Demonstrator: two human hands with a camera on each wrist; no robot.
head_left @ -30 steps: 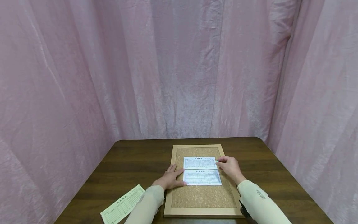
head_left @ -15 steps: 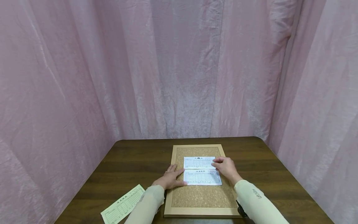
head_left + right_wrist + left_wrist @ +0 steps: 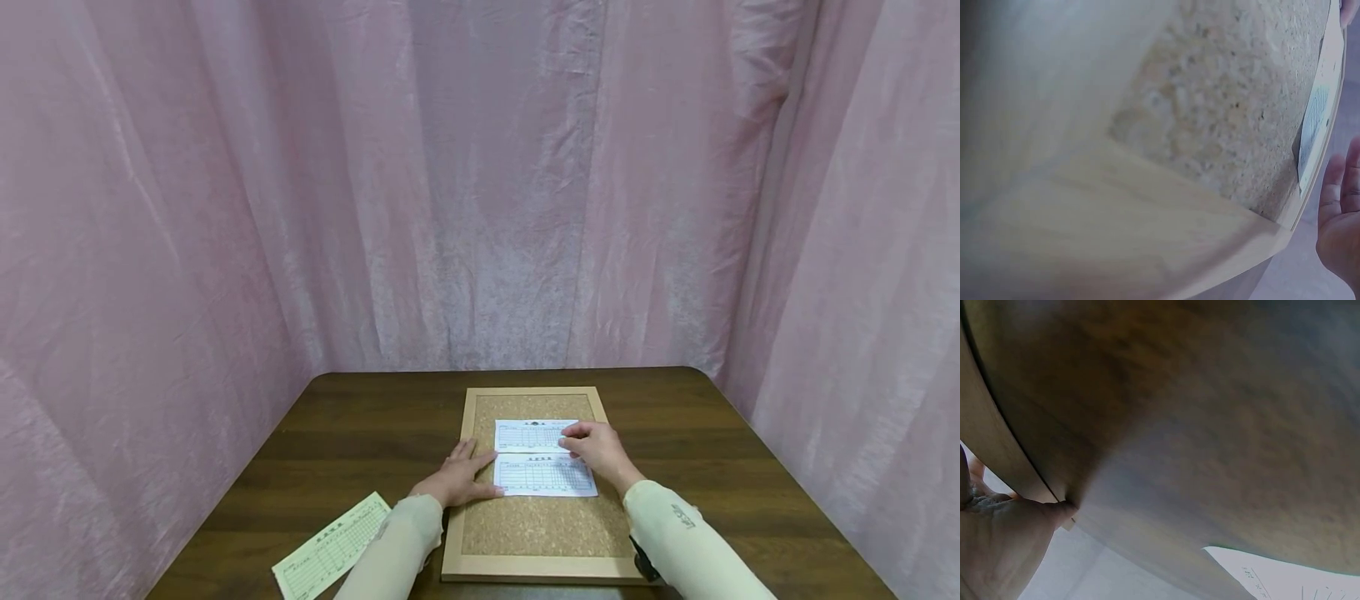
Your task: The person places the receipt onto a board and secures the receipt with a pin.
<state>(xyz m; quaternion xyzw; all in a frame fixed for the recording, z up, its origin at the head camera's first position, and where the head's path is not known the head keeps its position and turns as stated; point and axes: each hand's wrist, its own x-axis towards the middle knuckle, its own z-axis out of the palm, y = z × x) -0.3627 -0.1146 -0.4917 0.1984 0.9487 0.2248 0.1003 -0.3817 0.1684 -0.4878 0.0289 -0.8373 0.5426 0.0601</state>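
A cork board [image 3: 540, 525] in a pale wooden frame lies on the dark wooden table [image 3: 360, 433]. Two white printed forms lie on it, the upper form [image 3: 528, 435] above the lower form [image 3: 543, 479]. My left hand [image 3: 461, 477] lies flat on the board's left frame, its fingertips touching the lower form's left edge. My right hand [image 3: 596, 450] rests its bent fingertips on the right end of the upper form. The right wrist view shows the cork [image 3: 1229, 106], the frame [image 3: 1147, 219], a form's edge [image 3: 1313, 125] and my relaxed fingers [image 3: 1341, 212].
A yellow-green printed form [image 3: 330, 548] lies on the table at the front left, and its corner [image 3: 1285, 578] shows in the left wrist view. Pink curtains [image 3: 480, 183] close in the table at the back and on both sides.
My right hand has slid left from the upper form's right corner onto the form. The left hand and both forms have stayed in place.
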